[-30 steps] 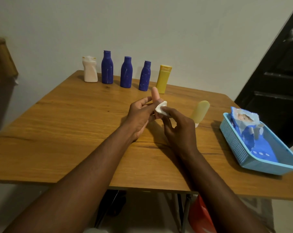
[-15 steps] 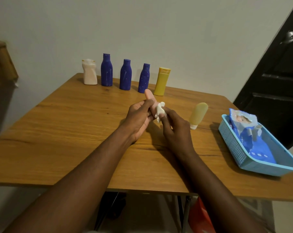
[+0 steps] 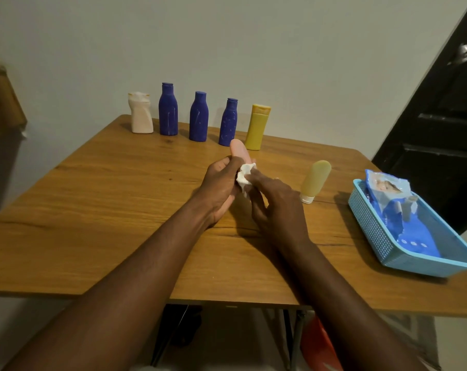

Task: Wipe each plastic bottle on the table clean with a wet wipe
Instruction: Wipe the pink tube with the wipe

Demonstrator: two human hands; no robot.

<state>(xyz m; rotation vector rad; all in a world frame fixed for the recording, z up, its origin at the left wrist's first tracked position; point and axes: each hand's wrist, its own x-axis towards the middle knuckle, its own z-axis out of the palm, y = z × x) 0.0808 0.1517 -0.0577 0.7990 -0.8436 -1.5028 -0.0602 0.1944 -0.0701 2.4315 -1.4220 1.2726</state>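
Note:
My left hand point(image 3: 219, 187) grips a small pink bottle point(image 3: 239, 149) above the middle of the wooden table point(image 3: 98, 210); only the bottle's rounded upper end shows past my fingers. My right hand point(image 3: 276, 199) pinches a crumpled white wet wipe point(image 3: 244, 175) against the bottle's side. Along the far edge stand a white bottle point(image 3: 140, 113), three dark blue bottles point(image 3: 168, 109) point(image 3: 198, 117) point(image 3: 228, 122) and a yellow bottle point(image 3: 258, 127). A pale yellow tube bottle point(image 3: 315, 180) stands cap-down to the right of my hands.
A light blue plastic basket point(image 3: 387, 250) sits at the table's right edge with a blue pack of wipes point(image 3: 393, 207) in it. A dark door point(image 3: 441, 124) is behind it, a pale wall behind the table. An orange object point(image 3: 320, 346) lies under the table.
The wipe has slid down the pink bottle's side toward my left palm, and the bottle has tilted slightly leftward. The view has shifted a little.

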